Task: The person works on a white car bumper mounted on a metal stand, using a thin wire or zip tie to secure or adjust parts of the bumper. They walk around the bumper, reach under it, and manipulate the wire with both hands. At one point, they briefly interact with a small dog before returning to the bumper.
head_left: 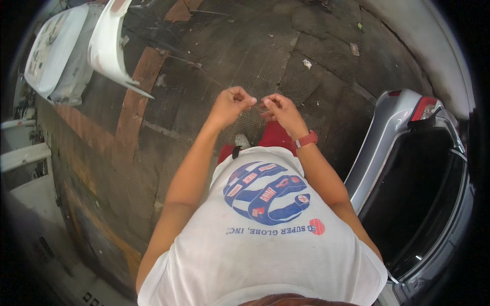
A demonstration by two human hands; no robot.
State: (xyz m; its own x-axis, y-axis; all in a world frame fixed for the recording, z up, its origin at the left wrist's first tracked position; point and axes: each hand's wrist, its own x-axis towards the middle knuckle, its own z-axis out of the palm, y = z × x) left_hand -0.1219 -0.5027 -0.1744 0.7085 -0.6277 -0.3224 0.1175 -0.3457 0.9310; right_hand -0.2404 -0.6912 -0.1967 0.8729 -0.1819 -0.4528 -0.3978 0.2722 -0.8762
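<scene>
Two hands face each other just above the middle of the frame, the left hand (230,107) and the right hand (284,112) nearly level, thumbs and forefingers turned inward, with only a narrow gap between their fingertips. That gap seems the relation that counts: anything handled would lie there, about equally near to both hands, in front of the red trousers (275,135) and the dark floor (204,56).

Each hand is curled narrow, thumb toward forefinger. Whether either pinches something thin or small, I cannot tell; no object shows clearly, so no long axis can be read. The right hand's lower fingers blur together, and the left palm is turned out of sight.

A red watch (307,138) circles the right wrist. The silver car (372,135) at right and the white panel (107,51) at upper left stand well apart, both partly cut off.
</scene>
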